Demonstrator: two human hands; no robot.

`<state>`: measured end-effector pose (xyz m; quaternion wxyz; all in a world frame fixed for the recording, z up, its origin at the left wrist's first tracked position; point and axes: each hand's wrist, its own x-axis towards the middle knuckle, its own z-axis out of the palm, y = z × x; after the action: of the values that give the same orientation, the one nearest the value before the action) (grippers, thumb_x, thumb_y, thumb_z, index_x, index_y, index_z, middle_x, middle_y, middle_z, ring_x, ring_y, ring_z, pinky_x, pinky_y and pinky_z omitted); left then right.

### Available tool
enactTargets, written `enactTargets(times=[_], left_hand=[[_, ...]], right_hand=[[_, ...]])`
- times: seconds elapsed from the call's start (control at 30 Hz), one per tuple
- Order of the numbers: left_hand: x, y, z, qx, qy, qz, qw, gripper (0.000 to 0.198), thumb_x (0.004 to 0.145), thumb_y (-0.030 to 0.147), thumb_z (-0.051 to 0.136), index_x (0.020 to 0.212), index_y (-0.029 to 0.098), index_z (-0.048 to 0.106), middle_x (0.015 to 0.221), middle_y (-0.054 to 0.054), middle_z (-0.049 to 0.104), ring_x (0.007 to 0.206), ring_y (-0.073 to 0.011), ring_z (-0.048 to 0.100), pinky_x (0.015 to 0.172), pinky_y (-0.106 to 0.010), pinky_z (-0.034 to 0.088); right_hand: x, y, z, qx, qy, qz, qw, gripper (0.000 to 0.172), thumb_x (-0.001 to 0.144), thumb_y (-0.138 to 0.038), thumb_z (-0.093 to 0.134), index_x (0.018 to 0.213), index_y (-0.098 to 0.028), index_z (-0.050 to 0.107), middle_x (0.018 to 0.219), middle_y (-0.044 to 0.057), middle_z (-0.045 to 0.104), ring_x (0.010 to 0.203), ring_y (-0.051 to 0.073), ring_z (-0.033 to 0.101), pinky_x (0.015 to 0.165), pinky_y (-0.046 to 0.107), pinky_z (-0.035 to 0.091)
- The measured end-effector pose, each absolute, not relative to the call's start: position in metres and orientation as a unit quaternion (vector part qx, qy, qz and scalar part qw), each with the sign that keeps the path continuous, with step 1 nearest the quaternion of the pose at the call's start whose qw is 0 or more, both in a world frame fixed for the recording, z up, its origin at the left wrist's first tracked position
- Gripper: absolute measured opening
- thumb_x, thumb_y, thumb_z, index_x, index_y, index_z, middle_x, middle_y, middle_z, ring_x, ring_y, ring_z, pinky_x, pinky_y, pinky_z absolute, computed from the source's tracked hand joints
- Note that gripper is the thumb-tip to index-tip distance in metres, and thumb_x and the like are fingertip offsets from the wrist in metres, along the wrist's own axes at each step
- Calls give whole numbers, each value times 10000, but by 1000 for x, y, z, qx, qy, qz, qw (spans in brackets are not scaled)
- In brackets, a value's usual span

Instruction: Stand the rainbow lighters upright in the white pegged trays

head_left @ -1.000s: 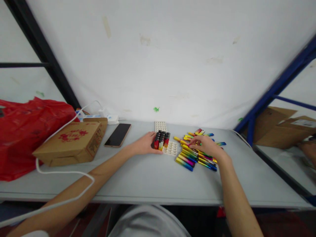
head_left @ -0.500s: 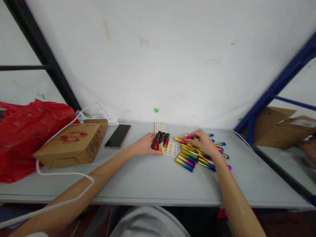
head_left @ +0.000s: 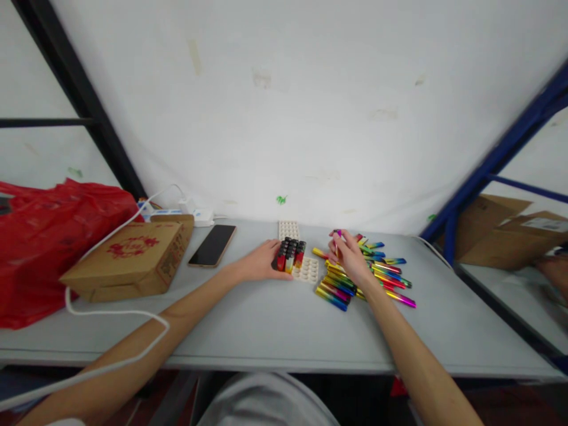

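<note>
Several slim, shiny red and yellow tubes with black tops (head_left: 291, 253) stand upright in a close group on a white tray with rows of round holes (head_left: 307, 269). My left hand (head_left: 266, 263) is curled round the left side of this group, thumb in front and fingers behind. Above the pile, my right hand (head_left: 348, 254) pinches one purple and gold tube (head_left: 338, 234), held roughly upright. Under and beside that hand lies a loose pile of metallic, many-coloured tubes (head_left: 335, 290). What kind of tubes they are, I cannot tell.
A phone (head_left: 213, 245) and a brown cardboard box (head_left: 133, 254) lie to the left, near a red plastic bag (head_left: 57, 248). A white cable (head_left: 164, 325) loops across the left side. The wall (head_left: 310, 118) rises behind the grey table (head_left: 266, 325).
My right hand has lifted a purple and gold tube from the pile and moved slightly left, turning it upright. My left hand stays round the standing group.
</note>
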<state>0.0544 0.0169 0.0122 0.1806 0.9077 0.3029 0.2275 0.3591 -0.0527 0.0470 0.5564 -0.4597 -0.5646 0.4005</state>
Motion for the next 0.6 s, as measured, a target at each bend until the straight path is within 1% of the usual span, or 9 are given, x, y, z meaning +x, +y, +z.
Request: enactTargets(times=[0.03, 0.07, 0.13, 0.23, 0.33, 0.43, 0.5, 0.6], left_hand=[[55, 17, 12, 907, 301, 230, 181, 840, 817, 713, 990, 1469, 256, 723, 1479, -149, 762, 1403, -430, 694, 1257, -535, 538], [55, 17, 12, 907, 300, 233, 182, 845, 815, 712, 992, 1475, 258, 721, 1481, -148, 762, 1400, -428, 694, 1259, -537, 537], [55, 17, 11, 907, 298, 236, 182, 856, 814, 708, 994, 1490, 262, 716, 1488, -146, 760, 1399, -426, 695, 1261, -537, 537], [55, 18, 10, 907, 296, 237, 184, 866, 818, 707, 993, 1504, 262, 709, 1498, -149, 755, 1413, -427, 688, 1261, -536, 534], [55, 19, 10, 907, 300, 231, 184, 873, 819, 704, 994, 1505, 248, 706, 1502, -160, 751, 1418, -434, 683, 1260, -544, 530], [55, 18, 10, 908, 300, 229, 184, 865, 828, 705, 989, 1496, 235, 706, 1506, -171, 748, 1411, -434, 682, 1263, -550, 524], [55, 18, 10, 908, 297, 232, 184, 855, 828, 710, 988, 1488, 243, 709, 1503, -165, 750, 1403, -427, 684, 1252, -544, 531], [54, 19, 9, 909, 295, 235, 181, 845, 820, 709, 995, 1480, 260, 716, 1482, -149, 758, 1392, -417, 690, 1233, -524, 540]], right_hand=[[356, -53, 45, -476, -582, 376, 542, 653, 924, -949, 652, 979, -306, 550, 657, -95, 446, 518, 145, 402, 495, 281, 375], [353, -52, 43, -493, -600, 339, 531, 658, 949, -955, 603, 918, -303, 522, 642, -90, 421, 531, 149, 388, 496, 280, 343], [348, -53, 40, -520, -638, 244, 512, 671, 997, -931, 543, 801, -294, 463, 625, -68, 410, 587, 160, 412, 543, 290, 346], [342, -56, 39, -541, -679, 136, 477, 664, 1052, -828, 528, 694, -282, 406, 610, -44, 423, 627, 162, 430, 607, 306, 350], [336, -58, 38, -559, -693, 95, 445, 600, 1055, -694, 547, 649, -279, 397, 577, -40, 406, 594, 156, 401, 603, 319, 302], [330, -59, 37, -575, -689, 72, 435, 514, 1009, -559, 574, 625, -283, 375, 558, -43, 371, 577, 150, 367, 597, 321, 276], [329, -60, 36, -577, -688, 63, 436, 472, 982, -493, 584, 621, -283, 364, 556, -47, 356, 577, 148, 359, 597, 314, 281], [329, -62, 36, -568, -696, 57, 435, 429, 961, -439, 601, 628, -279, 383, 564, -51, 361, 584, 148, 379, 605, 303, 308]])
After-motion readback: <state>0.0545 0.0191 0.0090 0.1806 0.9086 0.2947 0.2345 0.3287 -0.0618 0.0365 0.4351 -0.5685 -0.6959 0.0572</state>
